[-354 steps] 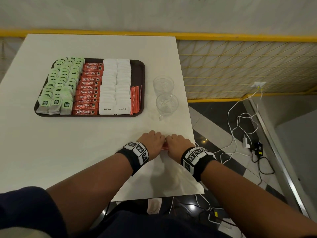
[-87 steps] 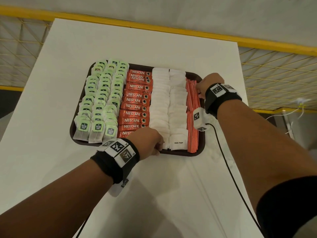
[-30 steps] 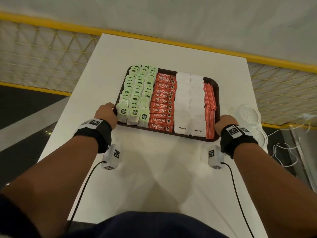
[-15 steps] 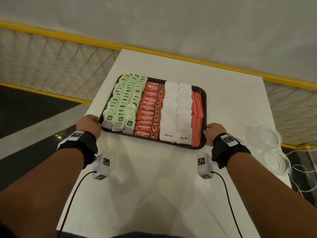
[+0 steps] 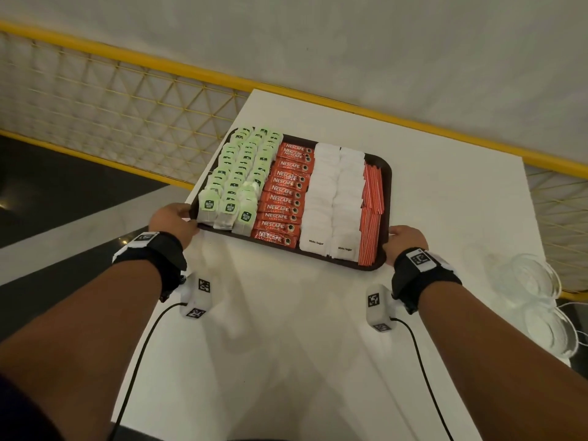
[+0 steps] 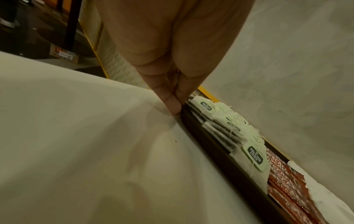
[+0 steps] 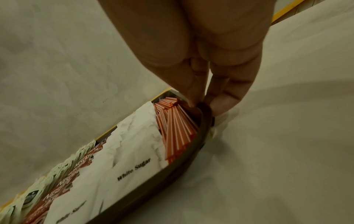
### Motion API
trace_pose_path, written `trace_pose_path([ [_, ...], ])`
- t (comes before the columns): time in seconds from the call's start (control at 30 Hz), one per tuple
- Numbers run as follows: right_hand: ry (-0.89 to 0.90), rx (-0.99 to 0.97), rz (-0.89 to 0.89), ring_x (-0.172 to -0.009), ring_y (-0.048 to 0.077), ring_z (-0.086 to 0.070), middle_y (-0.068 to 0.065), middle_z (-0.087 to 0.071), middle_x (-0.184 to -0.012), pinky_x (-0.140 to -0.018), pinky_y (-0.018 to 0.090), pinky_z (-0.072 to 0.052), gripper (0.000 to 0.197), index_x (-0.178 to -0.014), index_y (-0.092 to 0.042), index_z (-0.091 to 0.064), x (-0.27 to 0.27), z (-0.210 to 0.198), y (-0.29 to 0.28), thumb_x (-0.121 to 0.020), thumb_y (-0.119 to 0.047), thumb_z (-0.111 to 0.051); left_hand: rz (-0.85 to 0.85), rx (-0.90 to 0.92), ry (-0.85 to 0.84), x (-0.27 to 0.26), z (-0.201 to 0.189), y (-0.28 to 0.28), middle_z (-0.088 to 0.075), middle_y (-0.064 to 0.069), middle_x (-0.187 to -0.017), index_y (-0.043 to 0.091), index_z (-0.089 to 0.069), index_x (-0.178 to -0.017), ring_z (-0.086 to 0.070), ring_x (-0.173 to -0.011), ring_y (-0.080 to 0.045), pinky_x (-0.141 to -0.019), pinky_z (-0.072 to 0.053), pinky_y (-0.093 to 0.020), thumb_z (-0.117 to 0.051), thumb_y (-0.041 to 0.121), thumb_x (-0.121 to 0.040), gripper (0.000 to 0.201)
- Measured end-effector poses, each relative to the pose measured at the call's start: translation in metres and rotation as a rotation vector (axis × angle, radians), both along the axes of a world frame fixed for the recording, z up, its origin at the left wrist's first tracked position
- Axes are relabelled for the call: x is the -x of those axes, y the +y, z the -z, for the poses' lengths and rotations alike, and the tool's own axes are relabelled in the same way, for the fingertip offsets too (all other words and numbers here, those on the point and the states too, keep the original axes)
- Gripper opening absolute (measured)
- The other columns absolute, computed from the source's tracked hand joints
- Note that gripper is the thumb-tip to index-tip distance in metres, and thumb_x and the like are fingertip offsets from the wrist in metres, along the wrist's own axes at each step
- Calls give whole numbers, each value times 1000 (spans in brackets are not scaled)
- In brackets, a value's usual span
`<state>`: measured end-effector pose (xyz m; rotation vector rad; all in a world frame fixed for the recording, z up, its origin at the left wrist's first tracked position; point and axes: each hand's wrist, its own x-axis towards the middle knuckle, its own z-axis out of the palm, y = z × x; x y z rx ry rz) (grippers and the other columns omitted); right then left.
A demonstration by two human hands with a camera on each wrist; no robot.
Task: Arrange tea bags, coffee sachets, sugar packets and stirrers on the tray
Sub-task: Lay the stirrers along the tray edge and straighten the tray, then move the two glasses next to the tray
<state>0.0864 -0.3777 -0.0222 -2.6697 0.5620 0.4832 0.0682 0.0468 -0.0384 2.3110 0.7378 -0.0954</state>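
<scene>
The dark brown tray (image 5: 387, 192) holds rows of green-tagged tea bags (image 5: 241, 176), red coffee sachets (image 5: 284, 198), white sugar packets (image 5: 334, 198) and orange stirrers (image 5: 372, 198). My left hand (image 5: 173, 219) grips its near left corner, and my right hand (image 5: 407, 238) grips its near right corner. In the left wrist view my fingers (image 6: 176, 104) pinch the rim (image 6: 220, 151) beside the tea bags (image 6: 229, 125). In the right wrist view thumb and fingers (image 7: 218, 104) clamp the rim (image 7: 172, 177) next to the stirrers (image 7: 176, 128).
The tray sits at the left edge of the white table (image 5: 286, 345), with open floor beyond. Clear plastic cups (image 5: 525, 281) stand blurred at the table's right edge. A yellow mesh railing (image 5: 127, 100) runs behind the table. Camera cables hang from both wrists.
Both hands keep their hold on the near corners. The tray has moved left across the table, away from the cups, to the left edge.
</scene>
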Motion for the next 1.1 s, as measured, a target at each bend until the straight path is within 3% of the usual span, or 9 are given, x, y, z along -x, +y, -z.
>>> trace_pose_path([
  [0.3,8,41,-35,-126,29,-51,12,-54,-139,-106,32,-38,43,-135,-5,-53,-11,-1,7,-92,-6,-58,26,-50,30,-12,2,8,-66,-8,-124,9,-59,-131,-60,-113,-32,-101,-45,-37,-68,6,-87,45],
  [0.4,7,37,-51,-122,31,-53,15,-56,-136,-102,33,-40,40,-131,-2,-55,-8,-6,9,-92,-10,-59,61,-27,53,-15,2,11,-65,-9,-126,10,-58,-132,-64,-106,-33,-98,-50,-43,-65,8,-89,43],
  [0.53,-20,31,-80,-129,32,-46,16,-49,-142,-106,35,-35,51,-138,-4,-47,-4,-29,12,-95,-26,-60,153,-209,127,-17,-21,1,-61,-19,-128,6,-56,-131,-58,-113,-40,-98,-47,-44,-58,16,-94,39],
  [0.63,-72,-10,-71,-133,29,-44,13,-46,-146,-109,36,-32,57,-142,-8,-43,-4,-49,6,-94,-34,-59,205,-354,64,-26,-45,-22,-59,-22,-125,7,-58,-126,-57,-110,-42,-95,-48,-47,-55,19,-90,39],
  [0.8,-241,-148,-77,-122,25,-53,9,-57,-134,-102,32,-38,50,-137,-14,-48,15,-96,-18,-94,-36,-60,389,-314,-191,-43,-79,-104,-52,-17,-135,13,-57,-131,-47,-123,-38,-103,-40,-46,-56,22,-90,42],
  [0.93,-443,-236,-38,-104,22,-60,2,-63,-115,-92,35,-47,40,-126,-18,-58,49,-140,-65,-91,-36,-64,674,-247,-356,-43,-106,-200,-54,-15,-133,11,-55,-132,-50,-121,-32,-104,-35,-40,-55,27,-95,41],
  [1.1,-517,-174,36,-87,14,-59,-4,-62,-103,-73,24,-41,26,-117,-20,-62,105,-172,-148,-92,-29,-63,1014,-28,-372,-9,-121,-322,-52,-7,-137,13,-50,-137,-48,-125,-23,-106,-34,-31,-59,31,-95,46],
])
